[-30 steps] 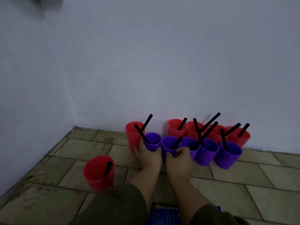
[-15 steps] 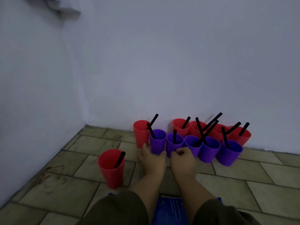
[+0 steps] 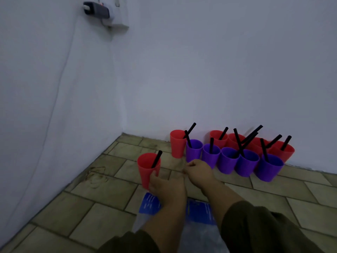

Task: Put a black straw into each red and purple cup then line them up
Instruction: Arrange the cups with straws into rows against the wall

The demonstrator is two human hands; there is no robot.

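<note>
A lone red cup (image 3: pixel 145 167) with a black straw (image 3: pixel 156 158) stands apart on the tiled floor, and my left hand (image 3: pixel 166 187) grips its lower right side. Several purple cups (image 3: pixel 228 159) form a front row near the wall, each with a black straw. Behind them stand several red cups (image 3: pixel 280 150) with straws, and one red cup (image 3: pixel 177 143) sits at the row's left end. My right hand (image 3: pixel 198 170) hovers just in front of the left purple cups with curled fingers, holding nothing.
White walls meet in a corner at the left. A blue and clear plastic packet (image 3: pixel 198 212) lies on the floor under my forearms. A dark device (image 3: pixel 96 9) hangs high on the wall. Tiled floor (image 3: pixel 91 216) stretches to the left and right.
My left hand left the purple row, moved left and took hold of the lone red cup. My right hand drew back slightly from the purple cups. The view shifted left.
</note>
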